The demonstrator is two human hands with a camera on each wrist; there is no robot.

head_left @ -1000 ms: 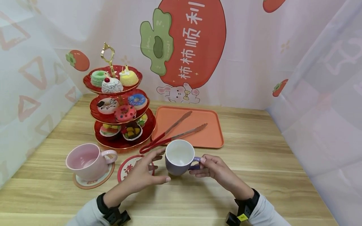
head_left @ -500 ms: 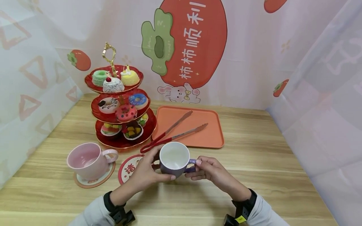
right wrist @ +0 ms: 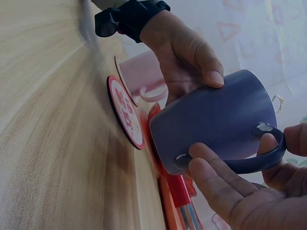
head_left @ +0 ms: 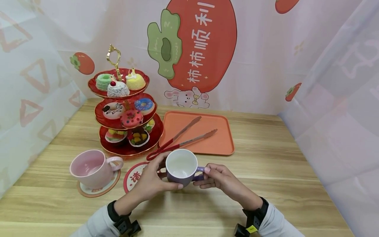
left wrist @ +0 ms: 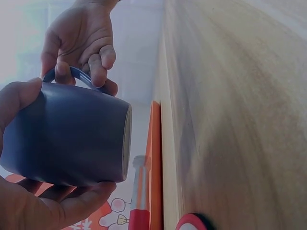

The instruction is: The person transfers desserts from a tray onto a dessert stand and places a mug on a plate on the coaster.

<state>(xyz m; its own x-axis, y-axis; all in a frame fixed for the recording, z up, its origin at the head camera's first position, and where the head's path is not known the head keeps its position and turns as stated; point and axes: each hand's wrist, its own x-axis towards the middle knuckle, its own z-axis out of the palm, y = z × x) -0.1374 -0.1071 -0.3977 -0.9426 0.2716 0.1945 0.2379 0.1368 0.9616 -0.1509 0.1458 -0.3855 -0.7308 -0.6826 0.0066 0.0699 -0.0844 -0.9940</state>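
A purple-blue mug [head_left: 181, 166] with a pale inside is held upright between both hands, raised off the table in the wrist views. My left hand [head_left: 148, 179] grips its body from the left, thumb at the near side and fingers round the far side. My right hand [head_left: 223, 181] pinches the handle [right wrist: 249, 163] between thumb and fingers. Just left of the mug lies a red-and-white round coaster [head_left: 133, 177], partly covered by my left hand. A pink mug [head_left: 90, 169] stands on another coaster [head_left: 86, 191] farther left.
Behind the mug, red-handled tongs [head_left: 177, 141] lie with their tips on an orange tray [head_left: 219, 144]. To the back left stands a three-tier red stand [head_left: 127, 153] bearing toy cakes, donuts and tarts. A printed cloth [head_left: 254, 65] hangs behind the wooden table [head_left: 266, 148].
My left hand has closed in from beside the mug and now grips its body. The mug and right hand have shifted slightly left. Little differs over the last half second.
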